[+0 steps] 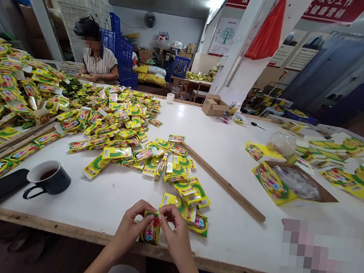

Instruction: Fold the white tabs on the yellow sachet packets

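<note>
At the table's front edge, a small printed carton (150, 234) in yellow, green and red stands on end between my two hands. My left hand (132, 224) pinches its top from the left, thumb against the front. From the right, my right hand (174, 228) grips the same top edge between thumb and fingers. My fingertips cover the carton's upper end. Just beyond my hands lie several flat yellow cartons (192, 192), overlapping one another, which trail back into a loose heap of similar cartons (119, 136).
A dark mug (54, 179) of brown liquid stands at left. A wooden strip (225, 183) lies on the white table (223, 235). At right sits an open yellow box (282, 183) with clear plastic inside. A large carton pile (6, 86) fills the left, near a seated person (100, 59).
</note>
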